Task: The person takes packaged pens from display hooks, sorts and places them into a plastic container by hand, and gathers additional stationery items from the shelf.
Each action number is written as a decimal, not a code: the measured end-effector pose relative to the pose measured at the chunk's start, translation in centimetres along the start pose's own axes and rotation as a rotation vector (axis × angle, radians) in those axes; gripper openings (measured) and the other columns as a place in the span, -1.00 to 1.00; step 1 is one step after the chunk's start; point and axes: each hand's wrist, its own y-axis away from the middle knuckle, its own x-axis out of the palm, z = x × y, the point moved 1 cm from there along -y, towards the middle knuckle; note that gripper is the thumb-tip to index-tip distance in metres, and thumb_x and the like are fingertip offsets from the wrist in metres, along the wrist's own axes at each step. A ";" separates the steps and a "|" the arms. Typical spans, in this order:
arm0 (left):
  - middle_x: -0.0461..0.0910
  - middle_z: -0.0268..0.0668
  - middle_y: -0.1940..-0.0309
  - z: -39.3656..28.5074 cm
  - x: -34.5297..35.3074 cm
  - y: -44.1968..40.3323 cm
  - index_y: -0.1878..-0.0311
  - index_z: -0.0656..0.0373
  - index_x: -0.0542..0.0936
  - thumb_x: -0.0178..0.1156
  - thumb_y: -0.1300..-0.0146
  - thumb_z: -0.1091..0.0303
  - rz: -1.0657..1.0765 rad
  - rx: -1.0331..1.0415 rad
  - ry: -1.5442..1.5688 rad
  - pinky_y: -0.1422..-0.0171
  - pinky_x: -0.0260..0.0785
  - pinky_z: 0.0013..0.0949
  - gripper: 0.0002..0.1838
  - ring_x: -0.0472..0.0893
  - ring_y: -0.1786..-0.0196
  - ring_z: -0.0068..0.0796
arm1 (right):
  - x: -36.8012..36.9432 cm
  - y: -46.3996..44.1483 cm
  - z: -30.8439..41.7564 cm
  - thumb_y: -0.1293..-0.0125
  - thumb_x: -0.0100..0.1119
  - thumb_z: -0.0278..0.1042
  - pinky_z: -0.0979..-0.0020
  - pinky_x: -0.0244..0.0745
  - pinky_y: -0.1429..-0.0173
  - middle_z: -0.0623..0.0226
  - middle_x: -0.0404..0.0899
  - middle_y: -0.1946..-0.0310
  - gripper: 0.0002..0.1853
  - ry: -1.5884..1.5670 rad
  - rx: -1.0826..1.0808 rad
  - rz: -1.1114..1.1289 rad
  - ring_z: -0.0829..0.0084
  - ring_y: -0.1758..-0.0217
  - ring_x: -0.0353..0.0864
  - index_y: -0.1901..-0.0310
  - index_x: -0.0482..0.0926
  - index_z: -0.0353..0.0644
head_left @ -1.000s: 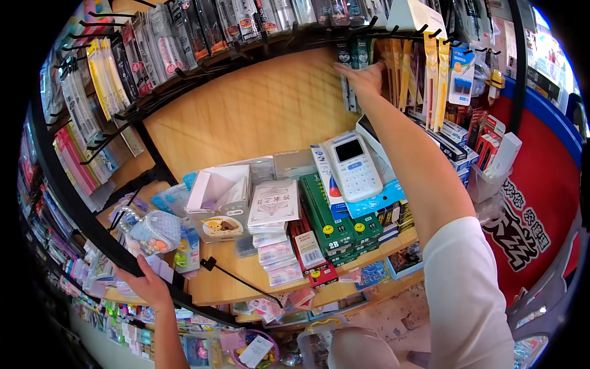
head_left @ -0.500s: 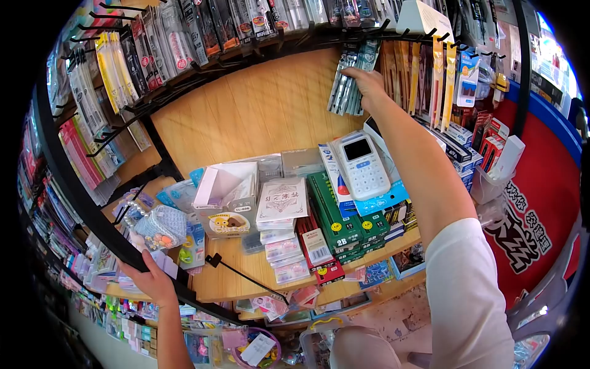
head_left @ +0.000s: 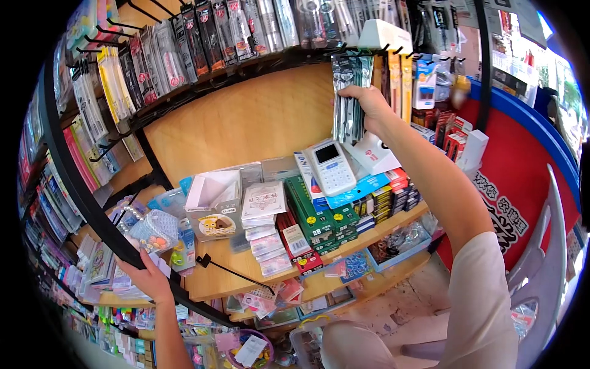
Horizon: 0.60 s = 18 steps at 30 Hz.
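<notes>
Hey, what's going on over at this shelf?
A person's right hand is holding a bunch of slim packets just below the upper hooks; whether they're hooked on isn't clear. The left hand is at the black post on the shelf's left side. Below the packets, a white keypad device lies near the green boxes.

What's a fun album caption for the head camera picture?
Right grip holding slim packets, left grip against the black shelf frame.
</notes>
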 end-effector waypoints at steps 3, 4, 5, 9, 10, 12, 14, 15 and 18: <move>0.34 0.09 -0.10 -0.2 0.0 -0.1 -0.23 0.38 0.17 0.04 -0.30 0.26 -0.049 0.071 0.000 -0.16 0.22 -0.26 -0.45 0.41 -0.09 -0.02 | 0.0 3.7 1.9 -0.05 0.13 -0.50 0.31 0.56 0.33 0.13 0.60 0.43 -0.85 0.006 -0.018 -0.034 0.34 0.41 0.63 0.30 0.48 -0.27; 0.33 0.09 -0.11 -0.2 0.0 -0.1 -0.23 0.38 0.16 0.04 -0.30 0.27 -0.059 0.104 -0.020 -0.17 0.20 -0.26 -0.45 0.40 -0.10 -0.03 | 0.1 4.8 2.6 -0.05 0.13 -0.50 0.31 0.56 0.33 0.13 0.60 0.43 -0.85 0.009 -0.030 -0.043 0.35 0.41 0.63 0.30 0.47 -0.27; 0.33 0.09 -0.11 -0.1 -0.1 -0.1 -0.24 0.38 0.15 0.04 -0.30 0.27 -0.068 0.138 -0.040 -0.18 0.19 -0.26 -0.45 0.39 -0.12 -0.04 | 0.0 5.6 3.2 -0.05 0.13 -0.50 0.31 0.56 0.35 0.13 0.60 0.42 -0.83 -0.004 0.021 -0.022 0.35 0.41 0.63 0.28 0.46 -0.26; 0.31 0.08 -0.14 -2.1 -0.9 0.2 -0.26 0.39 0.13 0.04 -0.29 0.30 0.006 0.016 0.052 -0.22 0.15 -0.26 -0.43 0.35 -0.16 -0.05 | -0.2 7.0 4.9 -0.05 0.12 -0.50 0.35 0.57 0.29 0.13 0.60 0.43 -0.84 -0.007 0.000 -0.006 0.36 0.40 0.62 0.29 0.46 -0.29; 0.31 0.08 -0.14 -2.1 -1.0 0.1 -0.26 0.39 0.13 0.05 -0.29 0.30 0.009 0.022 0.068 -0.22 0.15 -0.26 -0.43 0.35 -0.16 -0.04 | -0.1 7.2 5.2 -0.05 0.12 -0.51 0.36 0.57 0.28 0.13 0.60 0.44 -0.85 0.003 -0.051 0.006 0.36 0.41 0.62 0.30 0.46 -0.29; 0.31 0.07 -0.14 -1.9 -1.0 0.2 -0.26 0.39 0.14 0.06 -0.28 0.30 0.017 0.031 0.093 -0.22 0.15 -0.27 -0.43 0.35 -0.16 -0.04 | 0.2 8.3 6.5 -0.06 0.13 -0.54 0.36 0.57 0.25 0.14 0.60 0.45 -0.86 0.133 -0.155 0.082 0.35 0.41 0.63 0.31 0.47 -0.32; 0.29 0.08 -0.15 -0.1 -0.6 0.0 -0.25 0.41 0.13 0.08 -0.27 0.30 -0.004 0.106 0.043 -0.25 0.12 -0.26 -0.41 0.33 -0.19 -0.03 | 1.7 10.9 8.2 -0.06 0.15 -0.54 0.36 0.58 0.23 0.14 0.59 0.47 -0.86 0.098 -0.131 0.150 0.35 0.41 0.63 0.31 0.48 -0.33; 0.28 0.09 -0.16 0.0 -0.4 0.1 -0.26 0.42 0.12 0.08 -0.27 0.30 -0.014 0.116 0.045 -0.27 0.10 -0.26 -0.40 0.31 -0.20 -0.02 | 2.5 12.1 8.2 -0.07 0.16 -0.51 0.37 0.57 0.20 0.17 0.59 0.44 -0.84 0.078 -0.126 0.181 0.36 0.39 0.63 0.28 0.48 -0.33; 0.25 0.12 -0.17 -1.3 -1.2 -0.4 -0.27 0.43 0.09 0.11 -0.23 0.33 0.081 0.096 0.100 -0.32 0.05 -0.24 -0.36 0.27 -0.24 0.00 | 5.9 16.2 5.7 -0.04 0.20 -0.49 0.38 0.55 0.15 0.26 0.55 0.39 -0.76 0.065 0.042 0.343 0.37 0.32 0.61 0.22 0.46 -0.31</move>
